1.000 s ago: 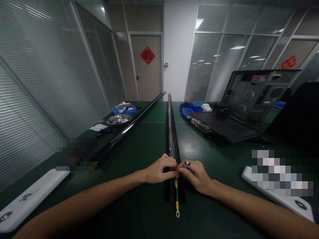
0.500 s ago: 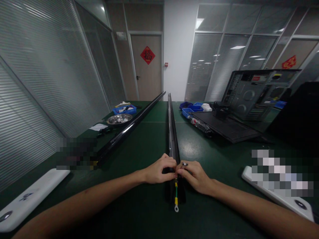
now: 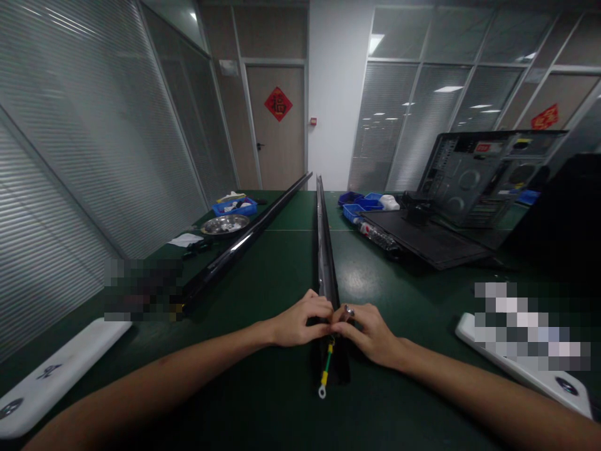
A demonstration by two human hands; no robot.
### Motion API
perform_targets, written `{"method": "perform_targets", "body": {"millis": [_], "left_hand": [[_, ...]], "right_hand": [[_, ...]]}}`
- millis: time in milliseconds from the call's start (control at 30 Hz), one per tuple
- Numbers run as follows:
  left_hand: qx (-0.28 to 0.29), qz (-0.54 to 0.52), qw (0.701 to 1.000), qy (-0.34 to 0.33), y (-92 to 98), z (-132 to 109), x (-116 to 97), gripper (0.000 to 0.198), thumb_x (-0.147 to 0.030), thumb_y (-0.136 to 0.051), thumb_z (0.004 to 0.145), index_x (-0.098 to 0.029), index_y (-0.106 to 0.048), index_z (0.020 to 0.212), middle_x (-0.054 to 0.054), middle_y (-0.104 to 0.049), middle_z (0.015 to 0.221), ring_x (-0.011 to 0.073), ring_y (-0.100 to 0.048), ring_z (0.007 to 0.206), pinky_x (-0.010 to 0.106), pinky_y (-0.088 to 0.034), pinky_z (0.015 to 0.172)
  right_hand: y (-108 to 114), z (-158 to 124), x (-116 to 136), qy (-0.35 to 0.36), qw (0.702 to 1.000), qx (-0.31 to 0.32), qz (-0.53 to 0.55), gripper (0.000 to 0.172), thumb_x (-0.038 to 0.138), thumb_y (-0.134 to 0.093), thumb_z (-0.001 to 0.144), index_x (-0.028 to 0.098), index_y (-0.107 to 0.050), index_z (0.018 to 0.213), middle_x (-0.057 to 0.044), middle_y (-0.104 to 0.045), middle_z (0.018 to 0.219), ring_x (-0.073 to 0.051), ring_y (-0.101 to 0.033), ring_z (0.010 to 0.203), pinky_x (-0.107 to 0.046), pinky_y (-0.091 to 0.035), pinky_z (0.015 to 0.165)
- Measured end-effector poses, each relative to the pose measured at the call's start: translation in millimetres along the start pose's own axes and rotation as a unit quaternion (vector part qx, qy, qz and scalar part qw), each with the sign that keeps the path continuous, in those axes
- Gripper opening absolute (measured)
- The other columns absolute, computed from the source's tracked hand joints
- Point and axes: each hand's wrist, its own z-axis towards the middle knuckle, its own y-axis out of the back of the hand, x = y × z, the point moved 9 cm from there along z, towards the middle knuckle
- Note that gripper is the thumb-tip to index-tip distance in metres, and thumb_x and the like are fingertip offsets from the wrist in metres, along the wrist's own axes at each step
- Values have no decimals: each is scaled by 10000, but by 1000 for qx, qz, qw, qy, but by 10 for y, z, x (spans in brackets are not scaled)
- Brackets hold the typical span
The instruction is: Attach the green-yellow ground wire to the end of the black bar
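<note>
A long dark metal rail (image 3: pixel 327 257) runs away from me down the middle of the green table. Over its near end, my left hand (image 3: pixel 307 318) and my right hand (image 3: pixel 364 327) meet with pinched fingertips. What they pinch is too small to make out. Just below the fingertips, a short green wire (image 3: pixel 328 362) with yellow sleeves hangs toward me, slanting slightly left, and ends in a ring terminal (image 3: pixel 322 391). A ring shows on a finger of my right hand.
Another dark rail (image 3: pixel 244 241) lies to the left, beside a metal dish (image 3: pixel 225 225) and a blue basket (image 3: pixel 241 207). Right are blue trays (image 3: pixel 354 212), a black panel (image 3: pixel 432 241) and an open computer case (image 3: pixel 469 178). White objects (image 3: pixel 66 373) flank my arms.
The ring terminal end of the wire has swung to the left. My hands have stayed in nearly the same place, with a slight shift of the right fingers.
</note>
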Motion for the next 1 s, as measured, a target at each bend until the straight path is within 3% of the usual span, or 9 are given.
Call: {"method": "perform_targets", "body": {"millis": [300, 600, 867, 1000], "left_hand": [[-19, 3, 1000, 4, 51, -2, -30, 360, -485, -515, 1057, -184, -649, 913, 22, -661, 926, 186, -584, 927, 339, -333, 934], [-25, -5, 1000, -7, 69, -2, -53, 229, -380, -592, 1026, -184, -641, 919, -2, -650, 922, 174, -594, 929, 329, -320, 928], [-22, -11, 1000, 3, 74, 12, -62, 266, -404, -600, 1014, -178, -612, 875, -6, -649, 904, 172, -591, 906, 329, -325, 914], [-32, -15, 999, -7, 96, 9, -107, 204, -334, -625, 1001, -171, -619, 880, -28, -628, 880, 158, -596, 910, 319, -306, 917]], "right_hand": [[73, -21, 43, 25, 999, -37, -13, 359, 350, -454, 1114, 183, -652, 866, -34, -677, 775, -153, -637, 666, -258, -505, 658], [49, -6, 66, 31, 999, -16, -9, 363, 328, -426, 1121, 181, -652, 878, -26, -652, 772, -151, -617, 662, -258, -496, 671], [32, -5, 102, 48, 999, -5, 7, 359, 332, -427, 1120, 180, -652, 886, -32, -634, 794, -160, -628, 704, -263, -496, 685], [9, 23, 69, 41, 999, 1, 25, 362, 338, -428, 1119, 178, -652, 884, -29, -629, 790, -156, -631, 694, -257, -486, 672]]}}
